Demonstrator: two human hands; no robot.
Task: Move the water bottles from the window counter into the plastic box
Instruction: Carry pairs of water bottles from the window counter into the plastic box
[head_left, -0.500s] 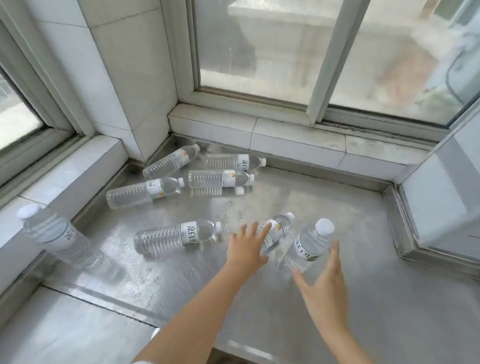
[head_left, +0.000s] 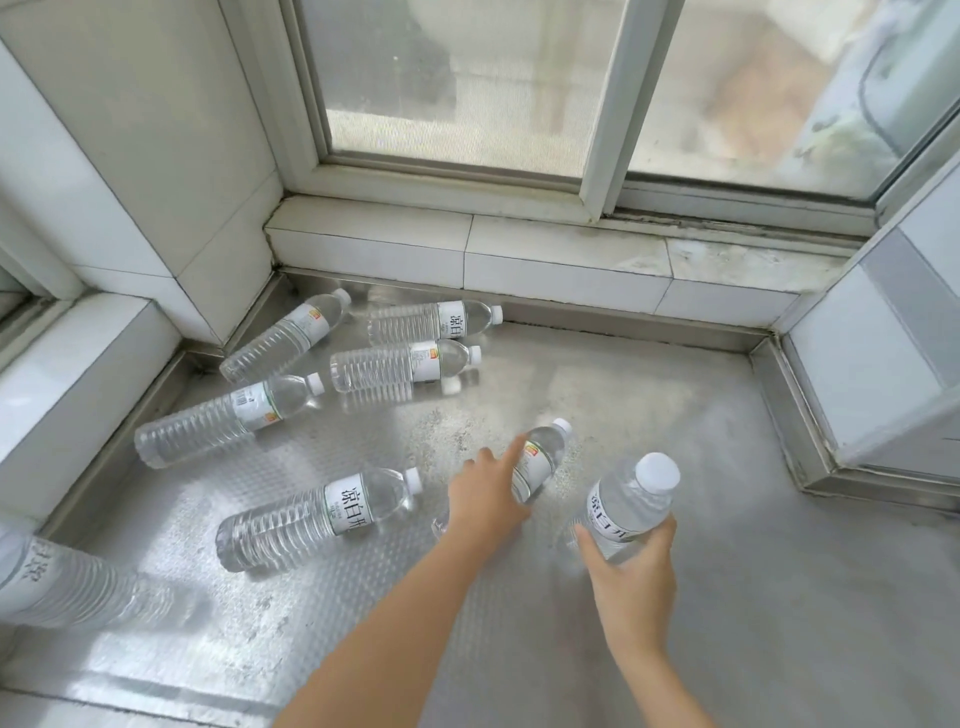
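Two hands are down among the water bottles on the metal counter (head_left: 649, 623). The right hand (head_left: 631, 566) now wraps its thumb and fingers round the lower body of an upright bottle (head_left: 626, 506); half a second ago it hovered spread and apart from that bottle. The left hand (head_left: 483, 501) has closed in on a lying bottle (head_left: 540, 460), fingers reaching over its label and touching it; whether they are curled round it I cannot tell. That bottle lies just left of the gripped one, cap pointing away. Left of the left hand lies another bottle (head_left: 317, 517) on its side. Farther beyond the hands, toward the window (head_left: 467, 83), four more lie near the corner: one (head_left: 283, 336) slanted against the wall, one (head_left: 431, 319) under the sill, one (head_left: 400, 365) just nearer, one (head_left: 223, 421) to their left. A last bottle (head_left: 57, 584) shows at the far left edge. None of the loose bottles has shifted on the counter.
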